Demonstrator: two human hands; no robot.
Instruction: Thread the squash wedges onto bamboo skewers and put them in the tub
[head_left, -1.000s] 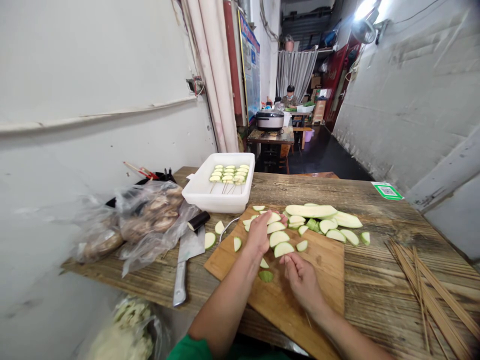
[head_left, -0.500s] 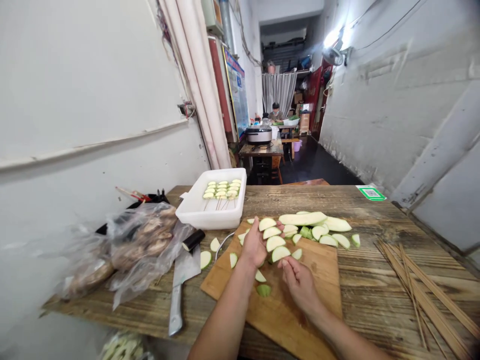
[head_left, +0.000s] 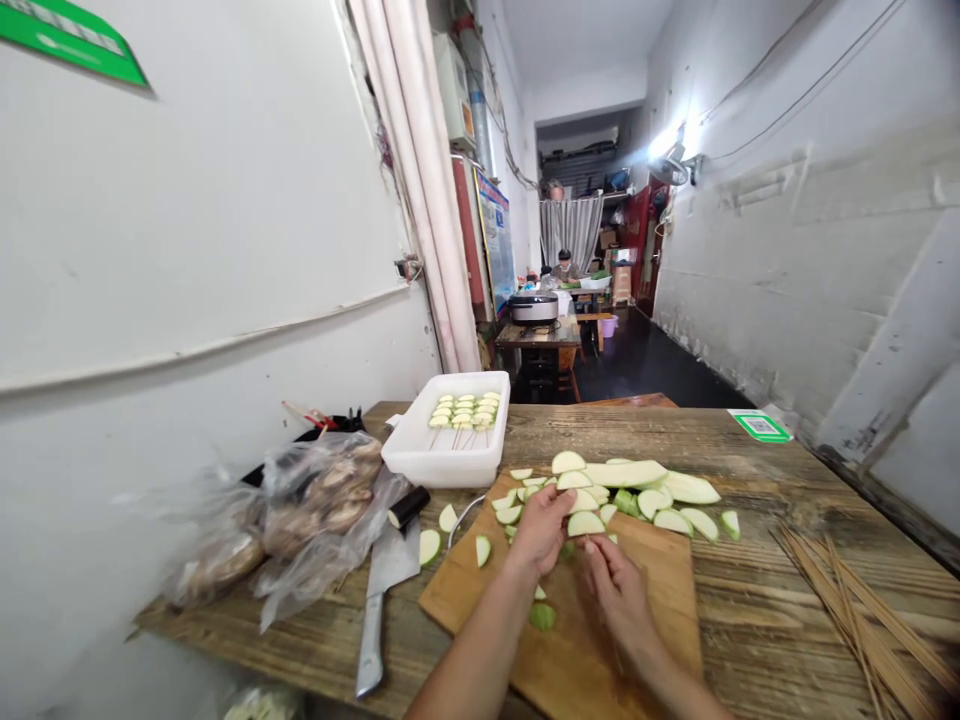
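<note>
Half-moon zucchini slices, pale with green skin, are lined up in a row on a skewer above the wooden cutting board. My left hand is closed on the slices at the side of the row. Just below the nearest slice, my right hand pinches the skewer's lower end, which is mostly hidden by the fingers. Loose slices lie on the board around my hands. Peeled zucchini lengths and more cut slices rest at the board's far right edge.
A white tub holds finished skewers at the back left. A cleaver lies left of the board, beside a dark-skinned vegetable piece and bagged mushrooms. Bare bamboo skewers lie at right. A person sits far back.
The view has tilted up. My left hand has moved nearer my right hand, now gripping the slices close to the skewer's lower end.
</note>
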